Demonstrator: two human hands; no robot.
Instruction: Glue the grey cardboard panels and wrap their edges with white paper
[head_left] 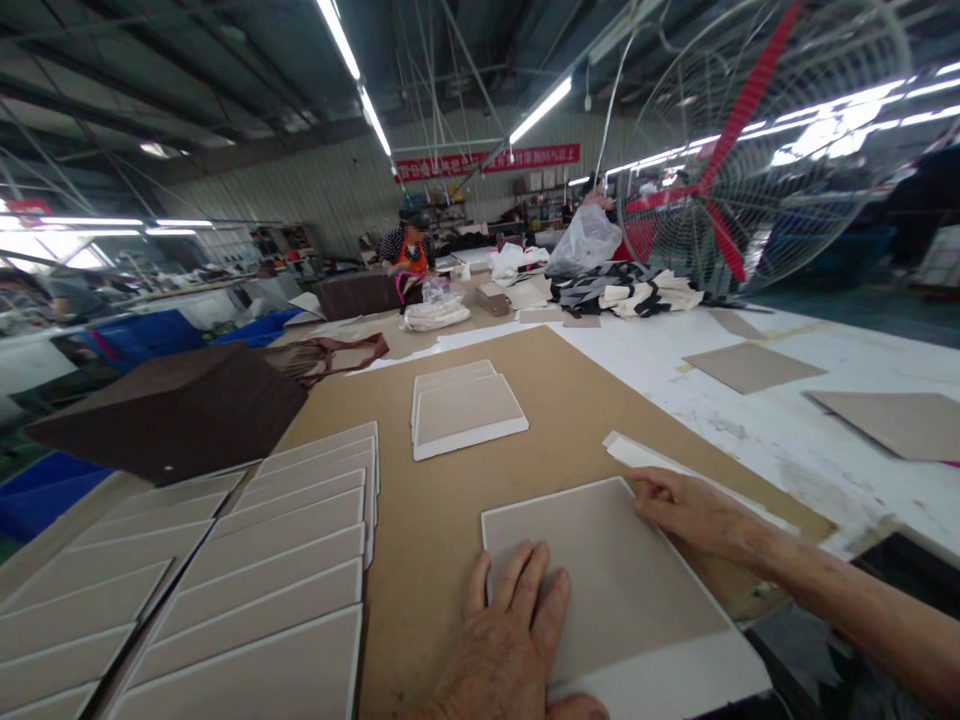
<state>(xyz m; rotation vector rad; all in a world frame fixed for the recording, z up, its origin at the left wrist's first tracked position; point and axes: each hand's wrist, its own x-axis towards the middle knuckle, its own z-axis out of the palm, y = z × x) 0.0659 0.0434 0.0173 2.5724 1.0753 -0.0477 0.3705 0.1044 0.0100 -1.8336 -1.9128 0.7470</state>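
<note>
Factory hall, long white desk [750,450] topped by a brown hardboard sheet [442,600]. Rows of white-edged beige panels [255,610] at left; caged red-bladed fan [720,150] beyond. Single panel [600,590] lies flat before the person. Left hand [510,640]: fingers [525,590] spread apart, resting on it. Right hand [694,515]: fingers [660,490] together, flat over its right edge.

- Long red banner [487,160] high on the corrugated back wall [262,200], upper middle of the frame: white Chinese characters along its full length, most too small and blurred to read.
- Toward the banner's right end: "95%以上", meaning "95% or above".
- Small red sign [26,207] at the far upper left of the frame: lettering too small to read.
</note>
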